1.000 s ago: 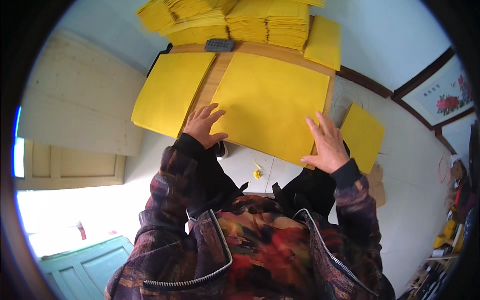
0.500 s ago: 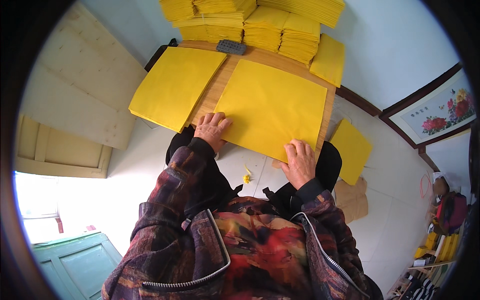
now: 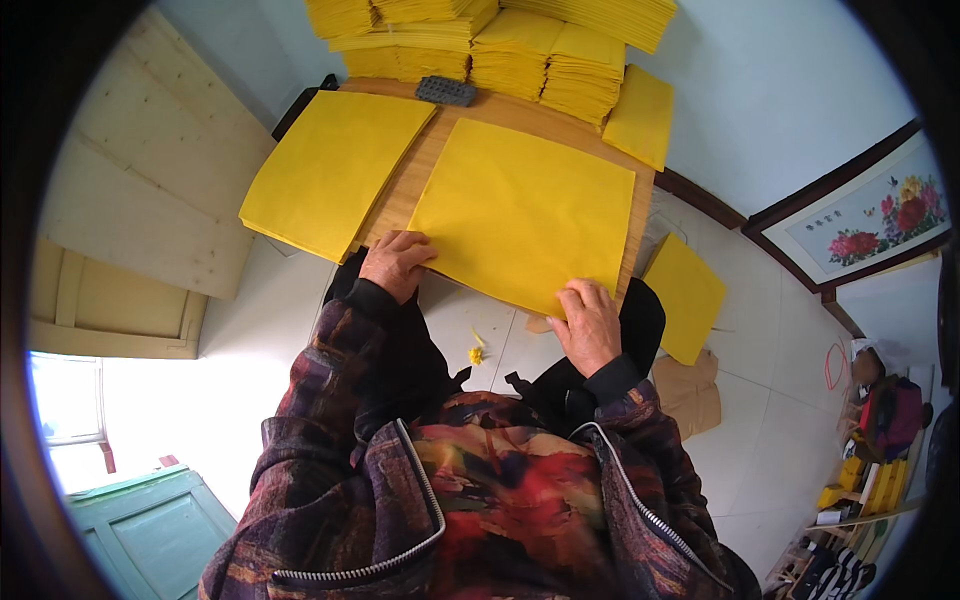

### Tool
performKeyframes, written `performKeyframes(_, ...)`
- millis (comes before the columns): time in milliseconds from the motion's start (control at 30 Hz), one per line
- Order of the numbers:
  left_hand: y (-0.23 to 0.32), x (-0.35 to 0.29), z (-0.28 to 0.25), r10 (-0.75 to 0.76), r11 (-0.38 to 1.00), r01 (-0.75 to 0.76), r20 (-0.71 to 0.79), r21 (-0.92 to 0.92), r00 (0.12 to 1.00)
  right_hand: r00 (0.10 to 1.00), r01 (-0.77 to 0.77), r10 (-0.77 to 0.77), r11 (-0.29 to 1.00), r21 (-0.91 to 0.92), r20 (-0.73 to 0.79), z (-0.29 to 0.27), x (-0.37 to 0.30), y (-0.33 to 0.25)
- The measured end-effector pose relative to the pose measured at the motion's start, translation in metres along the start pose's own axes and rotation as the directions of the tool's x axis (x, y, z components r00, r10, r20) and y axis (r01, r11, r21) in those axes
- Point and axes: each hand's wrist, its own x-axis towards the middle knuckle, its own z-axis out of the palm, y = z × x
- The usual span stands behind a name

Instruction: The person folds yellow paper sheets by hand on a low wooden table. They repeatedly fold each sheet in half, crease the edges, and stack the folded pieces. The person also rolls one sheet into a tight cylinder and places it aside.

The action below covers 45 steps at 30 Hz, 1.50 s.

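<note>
Nearby, left hand (image 3: 397, 266) and right hand (image 3: 590, 322) pinching yellow sheet (image 3: 530, 212), far stacks (image 3: 600, 20) cropped

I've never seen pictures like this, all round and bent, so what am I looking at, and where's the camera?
There's no machine here, just a person's bare hands. A wide fisheye camera on their head looks down, so straight edges bend. The left hand and right hand touch a large yellow sheet at its near corners; how firmly they hold it, I can't tell. On the wooden table are also a flat yellow stack at left, a grey block and tall yellow piles behind.
</note>
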Motion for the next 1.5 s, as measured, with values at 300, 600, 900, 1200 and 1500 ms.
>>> performKeyframes(300,-0.005,0.012,-0.002,0.007,0.997,-0.007,0.0,-0.073,1.0,0.992,-0.11,0.101,0.984,0.14,0.074,-0.02,0.006,0.017)
performKeyframes(600,0.013,0.032,-0.01,-0.243,0.945,0.164,0.27,0.283,0.932,0.977,-0.178,0.166,0.98,0.087,0.131,-0.009,0.017,0.016)
performKeyframes(900,0.091,0.037,0.034,0.167,0.955,-0.202,0.171,0.217,0.971,0.891,-0.305,0.24,0.945,0.116,0.385,-0.015,0.033,0.028)
performKeyframes(1200,0.077,0.059,0.047,0.204,0.969,-0.233,0.273,0.077,0.94,0.806,-0.385,0.315,0.922,0.04,0.502,-0.016,0.049,0.03)
performKeyframes(1500,0.074,0.071,0.047,0.184,0.97,-0.233,0.425,0.066,0.887,0.99,-0.101,0.118,0.974,-0.202,0.074,-0.002,0.04,0.011)
